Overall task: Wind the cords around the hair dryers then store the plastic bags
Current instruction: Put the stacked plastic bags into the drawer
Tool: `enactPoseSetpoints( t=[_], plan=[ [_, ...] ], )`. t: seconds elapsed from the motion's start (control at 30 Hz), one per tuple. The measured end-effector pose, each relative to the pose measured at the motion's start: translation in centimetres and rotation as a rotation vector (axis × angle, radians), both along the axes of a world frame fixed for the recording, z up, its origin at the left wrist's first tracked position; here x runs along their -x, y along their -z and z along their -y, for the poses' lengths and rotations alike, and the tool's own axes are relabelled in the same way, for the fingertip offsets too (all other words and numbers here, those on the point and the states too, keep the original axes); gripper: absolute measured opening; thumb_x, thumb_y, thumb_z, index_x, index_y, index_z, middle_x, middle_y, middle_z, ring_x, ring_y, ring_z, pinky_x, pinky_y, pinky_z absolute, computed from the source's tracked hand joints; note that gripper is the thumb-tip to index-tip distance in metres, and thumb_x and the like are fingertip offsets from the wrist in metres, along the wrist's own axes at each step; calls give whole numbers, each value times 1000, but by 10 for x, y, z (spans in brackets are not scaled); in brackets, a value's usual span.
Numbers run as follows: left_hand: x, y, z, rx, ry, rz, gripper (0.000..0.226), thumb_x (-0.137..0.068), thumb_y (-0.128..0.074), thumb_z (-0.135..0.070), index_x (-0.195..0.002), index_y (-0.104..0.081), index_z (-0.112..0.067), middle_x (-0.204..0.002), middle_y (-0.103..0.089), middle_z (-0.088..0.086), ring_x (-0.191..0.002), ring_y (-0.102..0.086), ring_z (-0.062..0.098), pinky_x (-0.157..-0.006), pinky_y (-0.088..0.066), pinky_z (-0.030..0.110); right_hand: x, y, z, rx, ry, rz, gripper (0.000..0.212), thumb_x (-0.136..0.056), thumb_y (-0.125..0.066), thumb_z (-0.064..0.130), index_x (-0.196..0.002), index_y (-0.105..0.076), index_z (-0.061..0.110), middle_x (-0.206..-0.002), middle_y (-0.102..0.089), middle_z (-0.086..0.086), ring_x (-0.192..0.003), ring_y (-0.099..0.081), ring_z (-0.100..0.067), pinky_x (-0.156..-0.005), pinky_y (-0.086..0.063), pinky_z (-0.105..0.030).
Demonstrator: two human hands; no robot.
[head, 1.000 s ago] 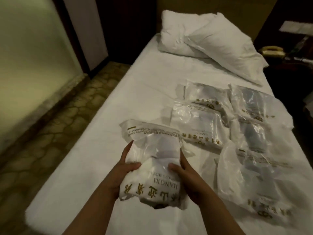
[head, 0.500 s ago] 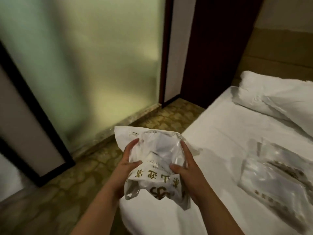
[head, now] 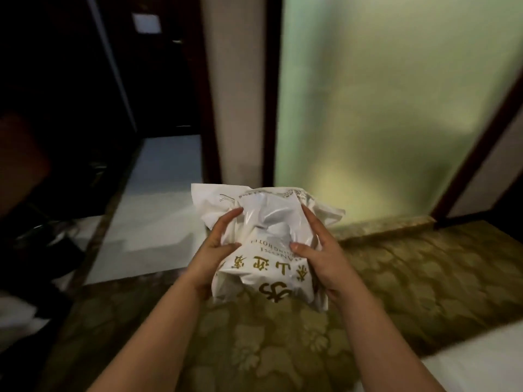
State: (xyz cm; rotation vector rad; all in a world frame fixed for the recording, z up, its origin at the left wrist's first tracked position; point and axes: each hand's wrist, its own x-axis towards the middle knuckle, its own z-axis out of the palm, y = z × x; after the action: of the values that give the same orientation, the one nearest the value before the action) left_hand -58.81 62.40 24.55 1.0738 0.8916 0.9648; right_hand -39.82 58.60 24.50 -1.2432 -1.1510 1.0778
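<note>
Both hands are carrying one white plastic bag point(head: 266, 244) out in front of the body, above the patterned green carpet point(head: 283, 335), with nothing under it. The left hand point(head: 218, 247) is grasping the bag's left side, fingers curling round the far edge and thumb pressing the front. The right hand point(head: 319, 250) is doing the same on the right side, thumb lying across the printed gold lettering. Something bulky is filling the bag, probably a hair dryer, though the plastic is hiding it.

The likely trouble is the bag itself. The film is thin and slick, and the hands are squeezing plastic rather than the solid thing inside, so the load may be sliding down. The bag's mouth cannot be made out, so a tilt could be letting the contents drop out onto the carpet.

The view is blurring, which suggests quick movement. To the far left a dark doorway point(head: 158, 80) is opening beside a frosted glass panel point(head: 396, 108), and a corner of the white bed point(head: 481, 360) is showing near right. A hurried step could be catching a frame or the bed edge.
</note>
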Motion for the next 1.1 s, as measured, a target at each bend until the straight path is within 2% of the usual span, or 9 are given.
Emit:
enactPoseSetpoints(
  t=[0.17, 0.27, 0.4, 0.57, 0.7, 0.8, 0.9, 1.0, 1.1],
  plan=[
    [93, -9, -31, 1, -247, -6, 62, -89, -45, 11, -111, -56, -47, -129, -45, 6, -97, -61, 30, -53, -53, 24, 89, -6, -79, -22, -249, -4, 68, -84, -63, 2, -122, -42, 56, -139, -43, 10, -115, -52, -10, -86, -49, -26],
    [144, -13, -52, -15, -383, -9, 64, -87, -46, 12, -112, -57, -45, -128, -46, 6, -91, -64, 28, -56, -53, 27, 140, -11, -126, -21, -385, -35, 68, -84, -63, 2, -124, -42, 53, -139, -43, 6, -113, -55, -14, -85, -52, -30],
    [200, -27, -77, -62, -566, 0, 62, -86, -46, 14, -114, -57, -40, -124, -50, 5, -80, -65, 19, -55, -52, 25, 208, -20, -189, -50, -554, 3, 67, -84, -64, 7, -120, -42, 59, -144, -39, 5, -117, -53, -16, -89, -51, -34],
    [275, -53, -103, -94, -780, -21, 62, -85, -51, 10, -113, -59, -44, -129, -49, 8, -86, -66, 24, -58, -53, 28, 299, -50, -249, -94, -755, -51, 62, -87, -60, 5, -116, -42, 57, -137, -42, 8, -107, -56, -11, -73, -56, -21],
    [333, -74, -109, -104, -935, 0, 64, -82, -56, 10, -118, -58, -43, -124, -49, 6, -88, -68, 27, -60, -56, 33, 374, -73, -274, -96, -933, -34, 57, -88, -61, 12, -109, -44, 62, -142, -42, 1, -116, -55, -26, -92, -51, -49],
    [380, -93, -110, -184, -1001, 7, 61, -82, -53, 11, -112, -60, -42, -129, -48, 15, -80, -66, 25, -58, -56, 32, 431, -92, -287, -159, -972, -29, 59, -87, -62, 13, -128, -42, 51, -141, -43, -3, -115, -56, -26, -93, -50, -50],
    [433, -115, -110, -289, -1058, 24, 59, -78, -53, 10, -111, -60, -39, -134, -45, 19, -77, -66, 23, -58, -57, 29, 492, -115, -296, -271, -1017, -37, 63, -87, -62, 12, -136, -39, 43, -139, -45, -1, -115, -55, -22, -95, -49, -44],
    [490, -129, -108, -326, -1112, -13, 59, -82, -48, 13, -111, -59, -37, -129, -49, 18, -78, -67, 20, -61, -57, 29, 556, -132, -300, -309, -1104, -52, 63, -88, -61, 9, -138, -39, 40, -134, -48, 1, -105, -60, -14, -77, -56, -24],
    [535, -127, -100, -275, -1165, -37, 51, -87, -47, 9, -111, -56, -35, -120, -53, 16, -80, -62, 23, -61, -55, 28, 610, -140, -301, -198, -1231, -27, 66, -87, -60, 4, -140, -37, 37, -128, -52, -7, -90, -68, -20, -61, -56, -24]
  ],
)
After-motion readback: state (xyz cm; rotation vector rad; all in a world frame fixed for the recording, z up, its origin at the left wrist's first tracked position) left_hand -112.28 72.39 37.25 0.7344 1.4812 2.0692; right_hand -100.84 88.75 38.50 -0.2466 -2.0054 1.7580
